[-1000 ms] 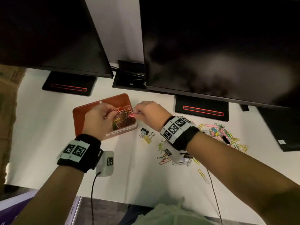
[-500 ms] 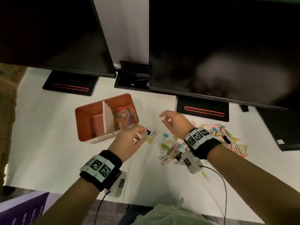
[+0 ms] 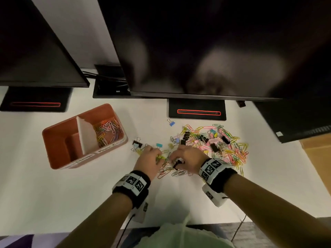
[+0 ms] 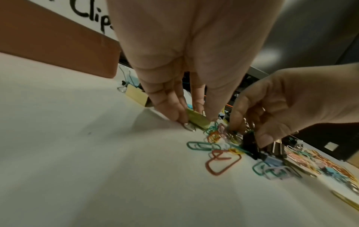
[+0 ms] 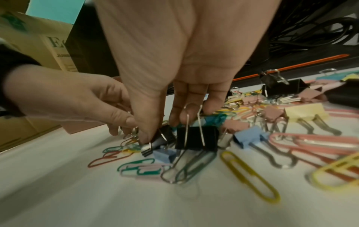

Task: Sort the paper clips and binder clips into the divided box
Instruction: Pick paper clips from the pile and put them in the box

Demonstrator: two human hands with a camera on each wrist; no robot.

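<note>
The brown divided box (image 3: pixel 53 140) stands at the left, with several coloured paper clips (image 3: pixel 107 130) in its right compartment. Its left compartment shows no clips. A mixed pile of paper clips and binder clips (image 3: pixel 215 142) lies to the right. My left hand (image 3: pixel 157 157) is down at the pile's near edge and pinches a yellow binder clip (image 4: pixel 197 119) against the table. Just to its right, my right hand (image 3: pixel 176 161) pinches a small black binder clip (image 5: pixel 161 138) between thumb and fingers. A larger black binder clip (image 5: pixel 196 138) stands beside it.
Two dark monitors (image 3: pixel 197 42) overhang the white desk (image 3: pixel 53 194), their stands (image 3: pixel 197 111) behind the box and pile. A few loose binder clips (image 3: pixel 137 144) lie between box and hands. A cardboard box (image 3: pixel 318 158) sits at the right edge.
Both hands left the box's paper clip compartment and came right. They now reach down side by side into the near clips, each pinching a binder clip.
</note>
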